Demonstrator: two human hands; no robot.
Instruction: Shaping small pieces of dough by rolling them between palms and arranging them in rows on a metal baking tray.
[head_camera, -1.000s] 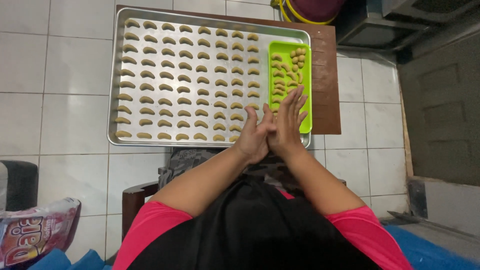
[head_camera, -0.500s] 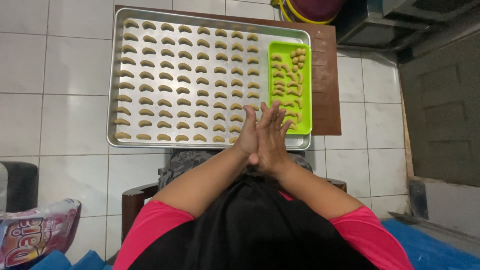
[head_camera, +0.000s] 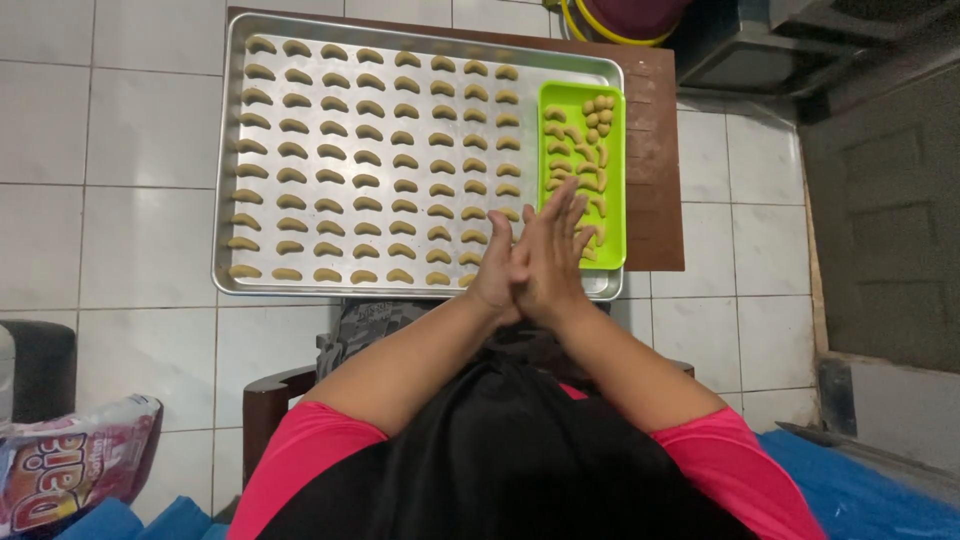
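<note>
My left hand (head_camera: 497, 272) and my right hand (head_camera: 556, 250) are pressed flat together, palm to palm, fingers stretched out, above the near right corner of a metal baking tray (head_camera: 224, 160). Whatever lies between the palms is hidden. Rows of pale crescent-shaped dough pieces (head_camera: 365, 158) fill the baking tray. A small green tray (head_camera: 619, 170) rests on its right end and holds several more crescents and small dough lumps (head_camera: 575, 160); my fingertips reach over its near part.
The baking tray lies on a low brown table (head_camera: 655, 150) over a white tiled floor (head_camera: 140, 130). A printed plastic bag (head_camera: 70, 470) and a dark container (head_camera: 35, 365) sit at lower left. Blue cloth (head_camera: 860, 490) is at lower right, a yellow-rimmed bowl (head_camera: 620, 15) at the top.
My palms have slid against each other: the right hand pulled back from over the green tray toward me, then moved forward a little. The trays have not moved.
</note>
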